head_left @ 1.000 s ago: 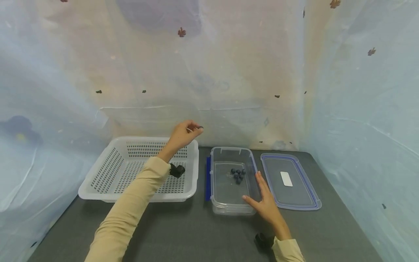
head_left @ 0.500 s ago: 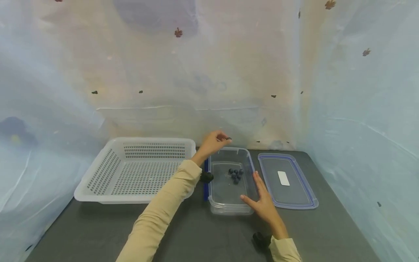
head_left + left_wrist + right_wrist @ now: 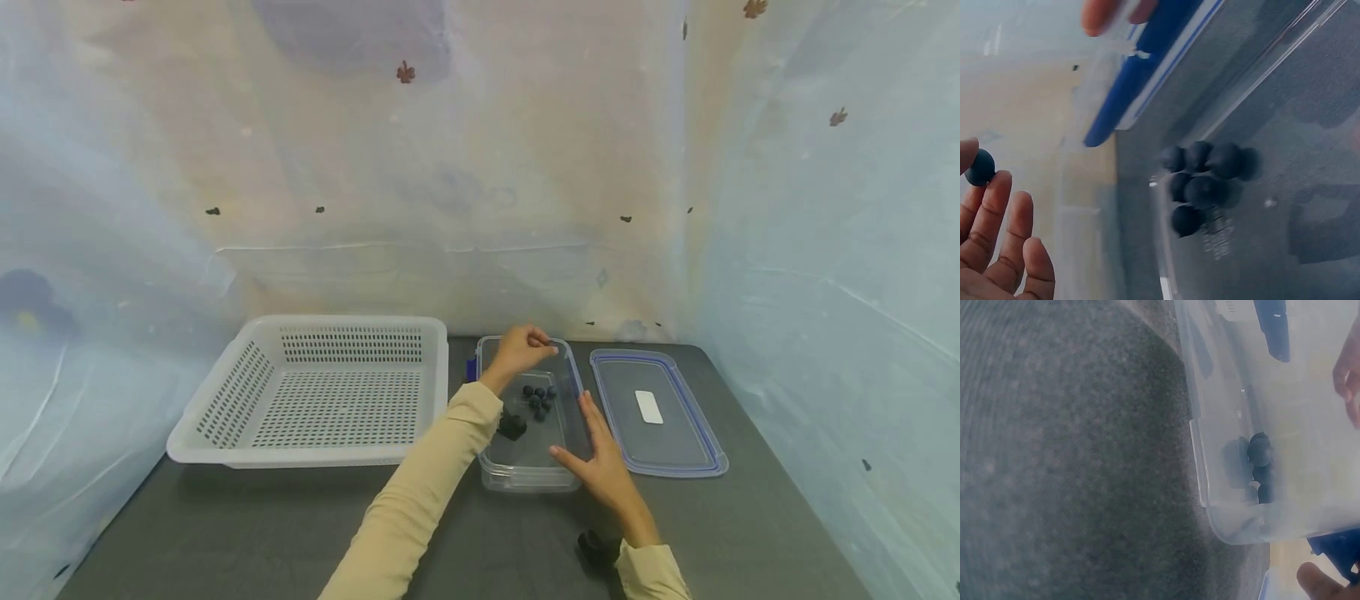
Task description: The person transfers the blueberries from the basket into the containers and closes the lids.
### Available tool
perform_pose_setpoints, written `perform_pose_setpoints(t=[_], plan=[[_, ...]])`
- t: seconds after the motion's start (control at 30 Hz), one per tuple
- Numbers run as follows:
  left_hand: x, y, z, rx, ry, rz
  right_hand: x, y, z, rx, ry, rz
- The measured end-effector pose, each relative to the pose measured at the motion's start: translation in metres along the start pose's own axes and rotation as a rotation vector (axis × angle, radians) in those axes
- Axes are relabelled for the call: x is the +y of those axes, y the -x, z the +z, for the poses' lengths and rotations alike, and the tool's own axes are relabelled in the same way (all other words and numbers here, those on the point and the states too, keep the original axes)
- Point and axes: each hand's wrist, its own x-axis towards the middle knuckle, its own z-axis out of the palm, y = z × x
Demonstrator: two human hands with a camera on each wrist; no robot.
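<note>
My left hand [image 3: 519, 354] is over the far part of a clear plastic food container [image 3: 534, 482]. Between thumb and finger it pinches a single blueberry [image 3: 981, 167], plain in the left wrist view, while the other fingers spread loosely. Several blueberries [image 3: 539, 400] lie clustered on the container's floor. Along the container's right side, my right hand [image 3: 609, 471] rests with fingers extended and thumb apart, touching the rim. Part of the right hand also shows at the lower corner of the right wrist view, beside a blue latch [image 3: 1338, 550].
Left of the container stands a white perforated basket [image 3: 318, 456]. A clear lid [image 3: 678, 454] with a blue seal and a white label lies flat on the right. All rest on a dark grey table [image 3: 247, 533], with patterned sheeting [image 3: 525, 150] behind and at the sides.
My left hand has moved right and lower, from above the white basket to above the container, keeping the blueberry pinched. The right hand has stayed at the container's side.
</note>
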Motion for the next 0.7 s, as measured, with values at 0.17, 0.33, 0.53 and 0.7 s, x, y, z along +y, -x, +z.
perform_pose_setpoints(t=[0.17,0.33,0.53,0.7], plan=[[-0.01,-0.003,0.013,0.022,-0.051,-0.037,0.0,0.0,0.0,-0.002,-0.004,-0.007],[-0.018,-0.003,0.022,0.028,-0.083,-0.063,0.0,0.0,0.001,0.002,0.001,-0.012],[-0.022,0.001,0.025,0.08,-0.12,-0.18,0.001,-0.001,0.001,0.008,0.001,-0.009],[-0.028,0.003,0.026,0.131,-0.141,-0.241,0.001,-0.001,0.001,0.014,-0.001,-0.011]])
